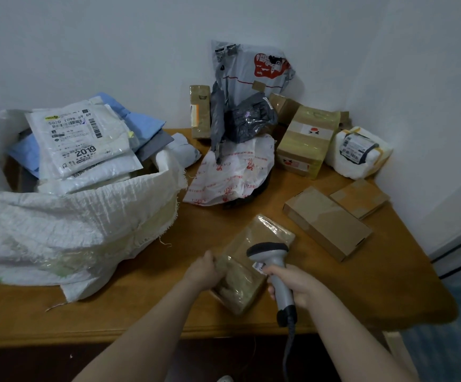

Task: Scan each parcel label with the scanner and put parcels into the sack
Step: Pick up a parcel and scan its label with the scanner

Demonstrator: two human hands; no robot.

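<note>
Holding one brown, shiny-taped parcel point(262, 232) on the table point(389, 285), left hand point(200, 272) grips its left edge, right hand point(295, 282) is curled round the one grey scanner point(269, 249), head just above the parcel lying between both hands. One stuffed white sack point(72, 224) sits left of the left hand, two flat boxes point(325, 221) beyond the right.
</note>
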